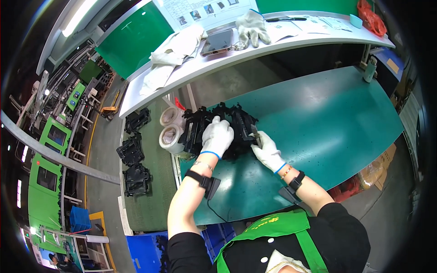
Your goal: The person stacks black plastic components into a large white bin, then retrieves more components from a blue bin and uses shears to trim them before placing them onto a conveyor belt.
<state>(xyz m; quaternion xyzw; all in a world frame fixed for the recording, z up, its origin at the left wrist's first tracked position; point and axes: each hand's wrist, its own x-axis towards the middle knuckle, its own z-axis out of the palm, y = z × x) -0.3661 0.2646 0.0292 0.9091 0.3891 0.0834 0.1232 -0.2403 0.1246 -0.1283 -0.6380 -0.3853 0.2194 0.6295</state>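
Several black moulded plastic parts (193,129) stand bunched together on the left side of the green tabletop. My left hand (217,137), in a white glove, lies over the middle of this group with its fingers bent onto a black plastic part. Just to its right stands another black plastic part (241,122). My right hand (267,151), also gloved, is closed beside that part's lower right edge. A small, thin greyish thing (257,138) shows at its fingertips, too small to name.
Two rolls of clear film (171,139) stand left of the parts. Beyond them, a green conveyor belt (157,200) carries more black parts (136,179). Above the green table (318,113), a white shelf (291,42) holds a phone (217,43), gloves and papers. A bottle (370,69) stands far right.
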